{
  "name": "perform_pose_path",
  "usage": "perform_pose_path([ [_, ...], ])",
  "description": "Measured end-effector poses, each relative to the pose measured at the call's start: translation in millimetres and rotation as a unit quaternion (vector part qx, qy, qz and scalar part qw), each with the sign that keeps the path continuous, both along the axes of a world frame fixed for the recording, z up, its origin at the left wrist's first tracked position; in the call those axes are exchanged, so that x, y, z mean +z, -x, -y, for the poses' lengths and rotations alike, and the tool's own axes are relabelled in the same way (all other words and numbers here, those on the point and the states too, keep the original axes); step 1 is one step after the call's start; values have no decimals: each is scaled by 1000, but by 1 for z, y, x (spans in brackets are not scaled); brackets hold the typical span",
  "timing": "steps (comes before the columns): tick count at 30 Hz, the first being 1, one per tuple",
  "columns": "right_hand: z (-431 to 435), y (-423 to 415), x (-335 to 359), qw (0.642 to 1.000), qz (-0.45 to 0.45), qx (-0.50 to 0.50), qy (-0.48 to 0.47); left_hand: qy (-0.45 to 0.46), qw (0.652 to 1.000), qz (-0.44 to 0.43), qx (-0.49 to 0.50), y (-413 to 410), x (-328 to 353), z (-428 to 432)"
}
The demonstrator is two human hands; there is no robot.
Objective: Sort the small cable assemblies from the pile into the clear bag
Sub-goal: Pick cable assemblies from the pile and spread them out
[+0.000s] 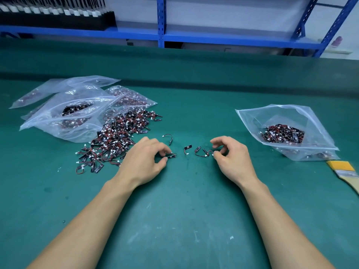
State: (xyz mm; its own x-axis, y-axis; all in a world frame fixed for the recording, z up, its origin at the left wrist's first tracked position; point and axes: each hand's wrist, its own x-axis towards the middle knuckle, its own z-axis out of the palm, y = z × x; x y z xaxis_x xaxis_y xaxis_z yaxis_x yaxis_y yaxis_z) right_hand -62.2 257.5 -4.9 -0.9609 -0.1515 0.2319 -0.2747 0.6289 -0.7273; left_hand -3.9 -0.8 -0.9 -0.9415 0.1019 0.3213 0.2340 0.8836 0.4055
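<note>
A pile of small cable assemblies (116, 136), black tags with red-black wires and white plugs, lies on the green mat left of centre. My left hand (144, 162) rests just right of the pile, its fingertips pinching one assembly (172, 155). My right hand (231, 158) has curled fingers and pinches the white plug end of another assembly (204, 153). Two loose assemblies (187, 148) (168, 137) lie between and above the hands. The clear bag (291, 121) at the right lies open and holds a heap of assemblies.
Several clear bags (77, 107) with more assemblies are stacked behind the pile at the left. A paintbrush (345, 171) lies at the right edge below the bag. Blue shelving (161, 33) stands behind the table.
</note>
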Motion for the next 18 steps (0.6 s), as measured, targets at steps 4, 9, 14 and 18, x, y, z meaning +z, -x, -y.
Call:
perform_pose_path([
  [4, -1, -1, 1, 996, -37, 13, -79, -21, 999, -5, 27, 5, -3, -8],
  [9, -2, -2, 3, 993, -23, 24, -113, -31, 996, -5, 79, 15, -3, -30],
  [14, -2, -2, 4, 993, -14, 31, -116, -70, 993, -25, 86, 12, -4, -34],
  [18, -1, -1, 2, 993, -11, 33, -111, -69, 996, -49, 40, 1, -1, -32],
])
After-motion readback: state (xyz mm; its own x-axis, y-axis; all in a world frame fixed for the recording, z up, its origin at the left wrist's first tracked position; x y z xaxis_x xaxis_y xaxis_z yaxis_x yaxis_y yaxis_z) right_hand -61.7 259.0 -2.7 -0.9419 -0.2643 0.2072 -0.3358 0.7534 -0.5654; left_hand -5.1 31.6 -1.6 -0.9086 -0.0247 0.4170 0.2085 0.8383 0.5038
